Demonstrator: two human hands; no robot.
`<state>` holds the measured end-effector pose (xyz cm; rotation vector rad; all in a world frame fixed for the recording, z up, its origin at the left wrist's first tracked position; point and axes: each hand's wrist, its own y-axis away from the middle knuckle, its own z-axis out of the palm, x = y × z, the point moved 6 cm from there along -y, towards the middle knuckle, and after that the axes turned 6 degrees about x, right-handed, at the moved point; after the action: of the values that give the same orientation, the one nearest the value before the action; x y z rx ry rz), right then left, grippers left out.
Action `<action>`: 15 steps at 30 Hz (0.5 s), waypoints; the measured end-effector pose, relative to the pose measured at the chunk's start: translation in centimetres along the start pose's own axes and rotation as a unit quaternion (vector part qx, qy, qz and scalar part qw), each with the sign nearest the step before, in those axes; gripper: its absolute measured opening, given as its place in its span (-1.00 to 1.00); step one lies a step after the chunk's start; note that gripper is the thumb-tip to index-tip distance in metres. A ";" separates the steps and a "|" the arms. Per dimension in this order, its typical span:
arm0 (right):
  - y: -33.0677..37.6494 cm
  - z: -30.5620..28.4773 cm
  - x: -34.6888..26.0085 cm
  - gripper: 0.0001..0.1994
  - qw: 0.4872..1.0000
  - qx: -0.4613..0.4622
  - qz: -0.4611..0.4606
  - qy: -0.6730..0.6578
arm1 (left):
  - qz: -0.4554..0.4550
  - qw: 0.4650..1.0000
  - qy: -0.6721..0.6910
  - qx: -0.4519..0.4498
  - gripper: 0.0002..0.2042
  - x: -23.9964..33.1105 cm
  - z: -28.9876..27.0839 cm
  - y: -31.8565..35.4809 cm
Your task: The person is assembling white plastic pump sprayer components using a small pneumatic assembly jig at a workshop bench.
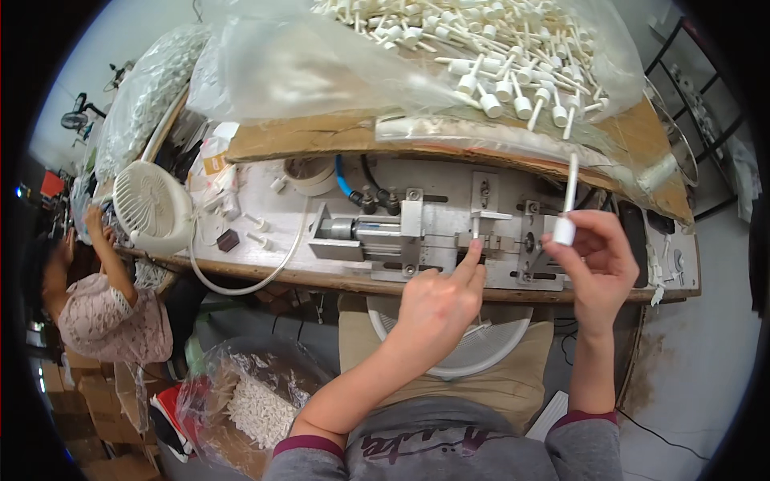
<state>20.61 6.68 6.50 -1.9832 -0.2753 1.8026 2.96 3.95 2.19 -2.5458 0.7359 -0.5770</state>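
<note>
My right hand (597,260) is closed round a white plastic part (565,231), a short cylinder head with a thin stem pointing up. It is held above the right end of a metal clamping fixture (411,232) on the workbench. My left hand (441,309) reaches over the bench edge with its index finger stretched out and the other fingers curled. That fingertip is at a small white piece (476,226) in the middle of the fixture; whether it presses on it, I cannot tell. The left thumb is hidden.
A heap of white stemmed parts (513,72) lies on cardboard behind the fixture. A white fan (152,204) stands left on the bench. A white mesh basket (513,341) rests on my lap. A clear bag of small white pieces (261,409) sits lower left. Another person (112,313) works at left.
</note>
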 end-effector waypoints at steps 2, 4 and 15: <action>0.5 0.7 -0.2 -0.66 0.998 -0.015 -0.048 0.022 | -0.010 1.000 0.006 -0.014 -0.77 -0.1 0.1 0.0; 0.9 0.8 -0.6 -0.67 0.987 -0.043 -0.112 0.107 | -0.014 1.000 0.001 -0.021 -0.76 -0.1 -0.3 -0.1; 3.9 3.3 -1.4 -0.66 0.927 -0.112 -0.231 0.275 | 0.013 1.000 0.022 0.003 -0.72 -0.7 -0.6 0.1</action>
<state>16.65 3.24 5.86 -2.2430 -0.7161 0.9152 2.09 4.16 2.43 -2.5227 0.7799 -0.6267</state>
